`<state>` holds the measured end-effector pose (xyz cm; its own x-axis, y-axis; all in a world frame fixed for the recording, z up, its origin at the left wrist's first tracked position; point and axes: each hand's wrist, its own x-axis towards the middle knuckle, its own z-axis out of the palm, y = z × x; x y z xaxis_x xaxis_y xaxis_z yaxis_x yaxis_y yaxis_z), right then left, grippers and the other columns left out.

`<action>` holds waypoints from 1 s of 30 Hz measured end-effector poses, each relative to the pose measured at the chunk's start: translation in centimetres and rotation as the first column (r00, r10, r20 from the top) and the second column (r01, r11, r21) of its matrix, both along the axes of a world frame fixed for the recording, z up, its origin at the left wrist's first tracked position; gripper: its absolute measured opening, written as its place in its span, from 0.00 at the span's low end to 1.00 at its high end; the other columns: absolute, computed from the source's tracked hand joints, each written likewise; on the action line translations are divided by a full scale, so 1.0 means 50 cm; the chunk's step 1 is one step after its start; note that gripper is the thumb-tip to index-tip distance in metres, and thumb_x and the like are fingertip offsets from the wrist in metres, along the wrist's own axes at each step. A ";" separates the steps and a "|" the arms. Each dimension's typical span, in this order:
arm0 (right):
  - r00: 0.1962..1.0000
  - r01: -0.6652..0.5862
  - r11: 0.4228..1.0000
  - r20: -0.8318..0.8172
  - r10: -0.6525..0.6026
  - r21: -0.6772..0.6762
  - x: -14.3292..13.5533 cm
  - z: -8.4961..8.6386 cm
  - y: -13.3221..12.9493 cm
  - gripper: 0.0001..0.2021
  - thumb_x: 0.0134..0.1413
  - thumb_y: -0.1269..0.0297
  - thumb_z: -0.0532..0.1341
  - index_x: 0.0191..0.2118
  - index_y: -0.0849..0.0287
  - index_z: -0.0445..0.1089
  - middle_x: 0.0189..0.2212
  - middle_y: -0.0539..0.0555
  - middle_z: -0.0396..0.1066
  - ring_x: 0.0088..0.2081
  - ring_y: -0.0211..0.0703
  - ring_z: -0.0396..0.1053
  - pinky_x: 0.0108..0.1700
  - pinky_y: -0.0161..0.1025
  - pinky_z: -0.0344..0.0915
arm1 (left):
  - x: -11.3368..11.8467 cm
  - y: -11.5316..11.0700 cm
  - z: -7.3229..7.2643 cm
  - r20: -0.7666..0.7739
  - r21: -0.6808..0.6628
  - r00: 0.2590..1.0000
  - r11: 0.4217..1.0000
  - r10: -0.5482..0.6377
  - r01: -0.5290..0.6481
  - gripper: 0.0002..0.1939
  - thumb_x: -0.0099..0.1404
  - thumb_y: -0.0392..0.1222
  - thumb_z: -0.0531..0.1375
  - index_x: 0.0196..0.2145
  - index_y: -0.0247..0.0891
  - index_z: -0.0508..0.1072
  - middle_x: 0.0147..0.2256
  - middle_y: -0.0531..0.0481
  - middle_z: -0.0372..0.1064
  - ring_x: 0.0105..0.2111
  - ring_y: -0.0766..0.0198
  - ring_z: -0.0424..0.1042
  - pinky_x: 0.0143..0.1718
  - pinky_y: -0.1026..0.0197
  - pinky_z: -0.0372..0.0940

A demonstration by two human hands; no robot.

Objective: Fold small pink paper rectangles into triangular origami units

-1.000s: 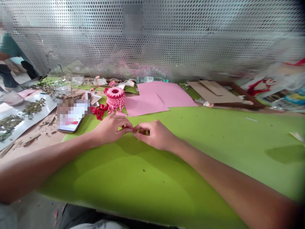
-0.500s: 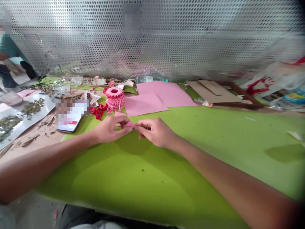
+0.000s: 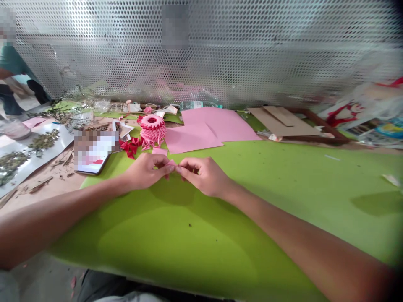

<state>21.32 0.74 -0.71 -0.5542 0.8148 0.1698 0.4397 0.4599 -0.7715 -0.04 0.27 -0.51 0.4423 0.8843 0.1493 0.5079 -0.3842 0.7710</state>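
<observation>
Between the fingertips of both hands is a small folded piece of pink paper (image 3: 171, 163), mostly covered by the fingers. My left hand (image 3: 147, 170) pinches it from the left, thumb in front. My right hand (image 3: 204, 174) is closed with thumb and index finger pinched at its right end. Both hands are above the green table surface (image 3: 189, 251). Just beyond them stands a round stacked form of interlocked folded pink paper pieces (image 3: 153, 130). Loose red folded pieces (image 3: 130, 147) lie beside it, and a small pink slip (image 3: 159, 151) lies behind my left hand.
Pink paper sheets (image 3: 217, 123) lie at the back. A phone (image 3: 94, 157) rests on the left, near dried plant matter (image 3: 44, 141) on a white sheet. Brown cardboard (image 3: 283, 121) lies at back right. A perforated metal screen (image 3: 220, 50) borders the table; a person (image 3: 12, 63) is far left.
Both hands stay in nearly the same place. The fingers have shifted a little on the pink paper, and less of it now shows between them.
</observation>
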 end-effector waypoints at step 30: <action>0.997 -0.079 0.991 0.025 0.077 0.111 0.000 -0.005 -0.007 0.18 0.70 0.56 0.49 0.32 0.58 0.68 0.24 0.51 0.70 0.23 0.36 0.64 0.29 0.36 0.56 | -0.001 0.001 -0.011 -0.046 0.169 0.999 0.986 0.007 0.001 0.16 0.68 0.45 0.56 0.25 0.35 0.71 0.23 0.53 0.70 0.23 0.69 0.65 0.25 0.66 0.55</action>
